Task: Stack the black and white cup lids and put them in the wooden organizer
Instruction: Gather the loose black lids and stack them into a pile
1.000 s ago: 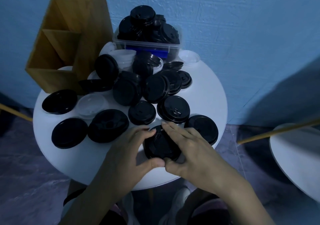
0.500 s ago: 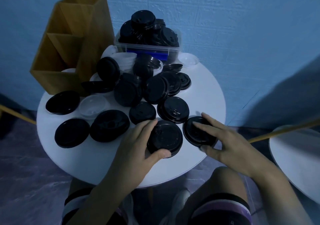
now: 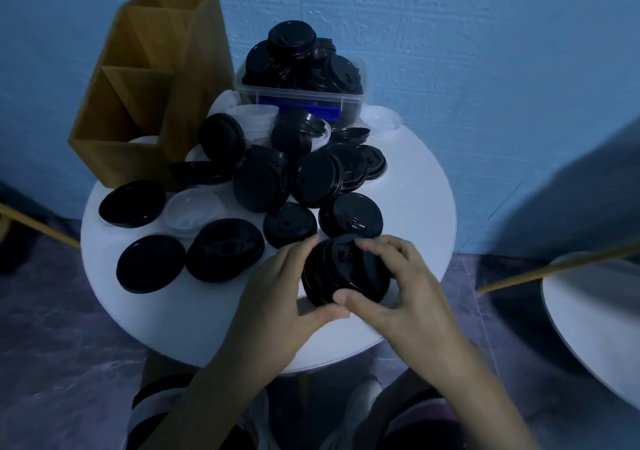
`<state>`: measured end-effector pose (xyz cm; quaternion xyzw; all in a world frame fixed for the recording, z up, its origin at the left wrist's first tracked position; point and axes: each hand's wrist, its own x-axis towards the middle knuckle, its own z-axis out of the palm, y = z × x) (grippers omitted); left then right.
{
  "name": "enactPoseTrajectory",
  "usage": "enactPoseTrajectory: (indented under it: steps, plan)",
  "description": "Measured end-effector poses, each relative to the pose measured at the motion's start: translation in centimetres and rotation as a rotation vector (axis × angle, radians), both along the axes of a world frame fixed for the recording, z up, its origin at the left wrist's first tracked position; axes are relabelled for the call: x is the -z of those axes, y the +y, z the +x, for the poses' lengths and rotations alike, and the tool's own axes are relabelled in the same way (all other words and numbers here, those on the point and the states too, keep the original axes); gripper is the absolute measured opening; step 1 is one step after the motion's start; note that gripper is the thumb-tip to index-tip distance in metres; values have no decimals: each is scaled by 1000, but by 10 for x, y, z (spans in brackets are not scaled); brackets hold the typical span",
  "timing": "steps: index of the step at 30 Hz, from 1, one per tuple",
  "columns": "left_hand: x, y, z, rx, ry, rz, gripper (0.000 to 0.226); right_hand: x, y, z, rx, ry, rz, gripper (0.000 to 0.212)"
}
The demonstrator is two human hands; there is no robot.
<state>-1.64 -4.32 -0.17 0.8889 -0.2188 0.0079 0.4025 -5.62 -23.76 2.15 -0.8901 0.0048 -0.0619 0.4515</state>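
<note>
no readable text, labels or numbers

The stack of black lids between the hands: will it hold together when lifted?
Probably light, being seemingly thin plastic. The stack looks slightly offset, so lids could slide apart unless the left hand and right hand squeeze its rim.

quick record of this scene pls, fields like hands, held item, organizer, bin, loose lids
left hand: grips the left rim of the black lid stack
right hand: grips its right rim, fingers over the top
stack position: by the near edge of the white table
wooden organizer: back left, no black lids visible inside
clear bin: at the back, heaped with black lids
loose lids: black and white, scattered mid-table
</note>
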Motion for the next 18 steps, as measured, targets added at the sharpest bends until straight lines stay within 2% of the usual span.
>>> enactPoseTrajectory:
  steps: [6,10,14,18]
  plan:
    - [2,7,-1,26,8,-1,96,5,12,6,-23,1,-131,72]
    - [2,16,1,73,14,-10,76,7,12,8,-33,-7,-161,72]
    - [5,17,3,34,4,-17,69,6,8,8,-73,-6,-146,74]
    - [4,18,7,30,-19,-2,73,5,-2,8,-87,21,-107,74]
